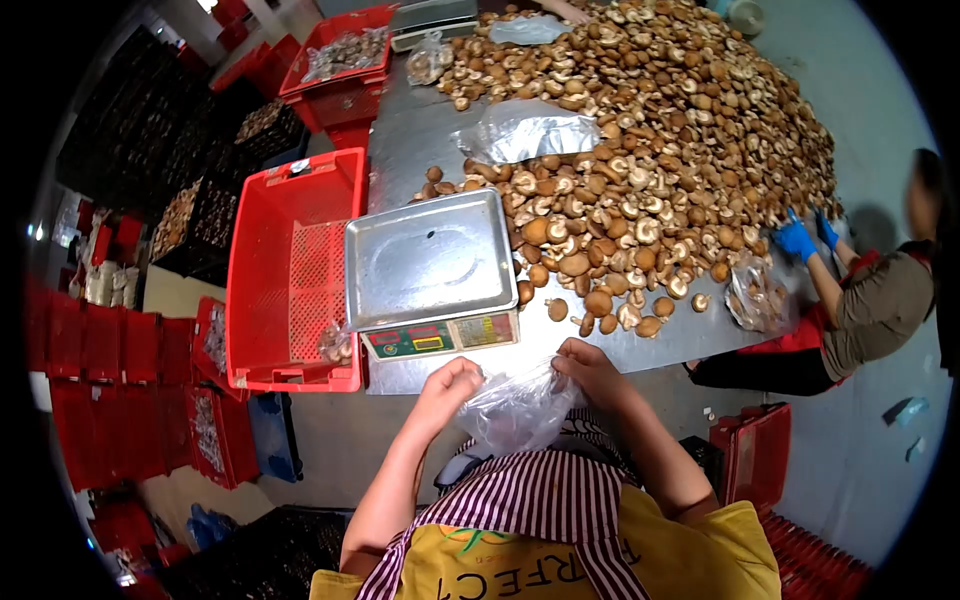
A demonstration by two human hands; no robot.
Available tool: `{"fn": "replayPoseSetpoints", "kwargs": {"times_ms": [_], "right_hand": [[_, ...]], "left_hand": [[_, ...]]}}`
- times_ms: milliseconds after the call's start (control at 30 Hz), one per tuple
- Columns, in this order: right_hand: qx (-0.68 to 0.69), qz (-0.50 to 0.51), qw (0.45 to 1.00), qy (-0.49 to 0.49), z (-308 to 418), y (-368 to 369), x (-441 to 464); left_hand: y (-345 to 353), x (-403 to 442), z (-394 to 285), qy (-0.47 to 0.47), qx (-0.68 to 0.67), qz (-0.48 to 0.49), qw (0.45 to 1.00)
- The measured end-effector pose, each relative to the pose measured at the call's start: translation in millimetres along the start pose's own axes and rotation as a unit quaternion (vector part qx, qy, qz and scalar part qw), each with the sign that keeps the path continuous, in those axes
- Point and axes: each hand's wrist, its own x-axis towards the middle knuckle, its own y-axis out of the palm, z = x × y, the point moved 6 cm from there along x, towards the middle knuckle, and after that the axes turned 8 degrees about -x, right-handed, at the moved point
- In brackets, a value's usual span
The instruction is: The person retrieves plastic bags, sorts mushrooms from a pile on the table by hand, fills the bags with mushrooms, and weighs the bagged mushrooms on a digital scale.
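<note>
A clear plastic bag (515, 408) is stretched between my hands, just off the near edge of the metal table. My left hand (452, 388) pinches its left side, with the fingers closed. On the other side, my right hand (588, 368) grips the bag's rim. No mushrooms show inside it. Just beyond my hands stands a weighing scale (432, 262) with a bare metal pan. A large heap of shiitake mushrooms (660, 130) spreads over the table, and several loose ones lie near my right hand.
A red crate (295, 270) left of the scale holds one bagged portion (336, 343). Plastic bags (530, 132) lie by the heap. At right, a co-worker (870, 300) in blue gloves (797, 238) reaches to the mushrooms beside a filled bag (758, 295). Stacked red crates (110, 430) stand at left.
</note>
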Motion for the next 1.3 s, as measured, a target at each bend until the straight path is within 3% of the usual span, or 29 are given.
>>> {"fn": "replayPoseSetpoints", "kwargs": {"times_ms": [33,67,100,167,233,300,333,367,433,467,500,567,600,633,667,700,767,800,833,900,933,967,1033,1067,1100,1133,1167,1233,1300], "right_hand": [[0.0,-0.033,0.999,0.024,2.4,-5.2,-5.3],[-0.028,-0.02,0.999,0.036,-0.4,-7.9,-8.0],[-0.027,-0.027,0.999,0.035,1.7,-9.5,-12.9],[-0.224,-0.009,0.969,-0.099,21.0,1.7,-24.4],[-0.262,-0.032,0.959,-0.099,0.9,-0.1,-28.2],[-0.384,-0.189,0.897,-0.113,-26.0,-25.6,-27.5],[-0.414,-0.247,0.867,-0.126,-25.2,-37.3,-34.1],[-0.416,-0.247,0.866,-0.128,-23.8,-43.0,-36.8],[-0.098,-0.318,0.943,-0.011,-43.9,-66.3,-43.6],[0.174,-0.295,0.939,0.006,-17.3,-54.8,-53.6],[0.175,-0.296,0.939,0.006,2.1,-46.6,-63.2],[0.403,-0.293,0.865,0.066,8.0,-32.6,-75.3],[0.403,-0.295,0.864,0.064,-1.2,-33.1,-81.2],[0.3,-0.227,0.924,0.07,-13.0,-28.8,-86.4],[0.19,-0.155,0.967,0.074,-15.9,-22.6,-90.6],[0.189,-0.155,0.967,0.074,-19.9,-24.4,-96.0],[-0.129,-0.061,0.987,0.077,-14.6,-19.7,-100.2],[-0.098,-0.068,0.979,0.163,-13.8,-24.4,-105.3],[-0.099,-0.068,0.979,0.163,-15.6,-27.6,-105.5],[0.115,-0.239,0.964,0.027,-15.9,-55.9,-113.1],[0.436,-0.154,0.886,-0.032,-51.3,-68.4,-103.9],[0.437,-0.154,0.886,-0.033,-45.8,-70.6,-99.5],[0.505,-0.301,0.809,0.022,-45.1,-87.0,-93.9],[0.352,-0.32,0.879,0.008,-58.5,-103.4,-86.8],[0.352,-0.32,0.88,0.009,-77.4,-116.2,-76.8],[0.167,-0.375,0.912,0.002,-85.6,-138.0,-69.6],[-0.025,-0.414,0.91,-0.006,-80.1,-155.0,-61.3],[-0.119,-0.434,0.892,-0.033,-53.7,-167.6,-27.9],[-0.216,-0.43,0.874,-0.066,-3.9,-159.4,2.3]], "left_hand": [[8.9,-4.1,-2.8,0.021,0.14,0.02,0.99],[7.7,-6.1,4.8,-0.03,0.285,0.034,0.957],[10.4,-7.4,12.8,-0.028,0.286,0.041,0.957],[6.3,-8.8,0.0,0.117,0.389,-0.081,0.91],[4.1,-14.2,-7.5,0.058,0.332,-0.123,0.934],[7.0,-21.5,-25.7,0.152,0.215,-0.156,0.952],[10.7,-24.7,-29.0,0.203,0.231,-0.148,0.94],[13.4,-25.2,-28.8,0.204,0.23,-0.149,0.94],[20.3,-29.5,-30.1,0.21,0.317,-0.165,0.91],[11.3,-25.2,-13.3,0.248,0.352,-0.169,0.887],[0.8,-19.1,8.7,0.248,0.353,-0.168,0.886],[-31.7,-1.0,71.8,0.088,0.194,-0.19,0.958],[-46.5,6.9,101.2,0.022,0.105,-0.193,0.975],[-46.1,8.7,94.4,0.023,0.105,-0.19,0.976],[-44.5,10.9,97.6,-0.064,-0.122,-0.202,0.97],[-36.0,12.8,103.5,-0.149,-0.342,-0.201,0.906],[-23.1,21.8,106.8,-0.179,-0.408,-0.224,0.867],[-7.1,23.1,96.0,-0.189,-0.454,-0.17,0.854],[5.4,23.4,90.1,-0.199,-0.497,-0.116,0.836],[10.7,17.8,110.3,-0.245,-0.479,-0.084,0.839],[15.5,12.0,118.9,-0.276,-0.475,-0.062,0.833],[40.6,3.9,92.7,-0.295,-0.456,-0.072,0.837],[40.4,5.5,119.7,-0.31,-0.462,-0.124,0.822],[36.1,7.3,134.4,-0.334,-0.429,-0.149,0.826],[30.6,8.1,148.0,-0.334,-0.43,-0.15,0.825],[22.2,9.6,158.9,-0.323,-0.371,-0.13,0.861],[18.9,13.6,161.7,-0.309,-0.311,-0.109,0.892],[30.3,8.3,126.9,-0.292,-0.284,-0.134,0.903],[30.9,8.5,121.4,-0.287,-0.237,-0.042,0.927]]}}
